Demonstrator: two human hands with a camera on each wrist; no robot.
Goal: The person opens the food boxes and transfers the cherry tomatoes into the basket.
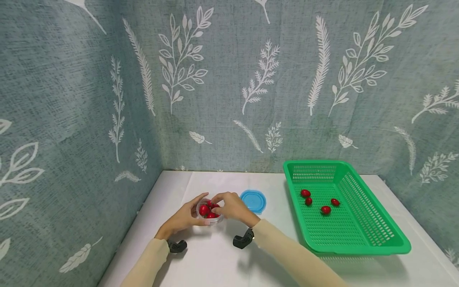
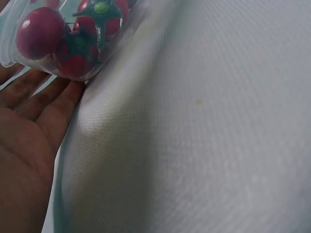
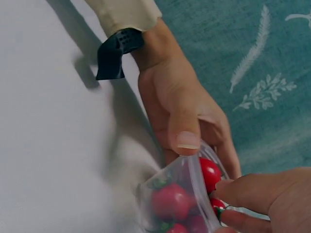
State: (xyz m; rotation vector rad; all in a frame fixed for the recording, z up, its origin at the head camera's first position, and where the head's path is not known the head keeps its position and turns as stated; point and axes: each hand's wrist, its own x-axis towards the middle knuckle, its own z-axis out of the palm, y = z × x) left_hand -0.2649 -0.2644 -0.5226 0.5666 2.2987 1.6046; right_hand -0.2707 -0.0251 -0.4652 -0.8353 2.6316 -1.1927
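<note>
A clear plastic tub point(image 3: 197, 182) holds several red cherry tomatoes point(image 1: 203, 210) with green stems. My left hand point(image 1: 183, 217) grips the tub from its left side, thumb on the rim in the right wrist view and fingers around the far wall. At the tub's mouth, my right hand point(image 1: 231, 206) reaches in from the right and pinches a tomato point(image 3: 217, 206) between thumb and fingers. Its fingertips partly hide the contents. In the left wrist view the tub point(image 2: 92, 73) is tilted, with tomatoes visible through its wall.
A round blue lid point(image 1: 253, 201) lies on the white tabletop point(image 1: 222, 263), just beyond the right hand. On the right stands a green perforated basket point(image 1: 353, 243) with several loose tomatoes point(image 1: 325, 210) on its floor. Patterned cloth walls point(image 1: 229, 131) close off the back and left.
</note>
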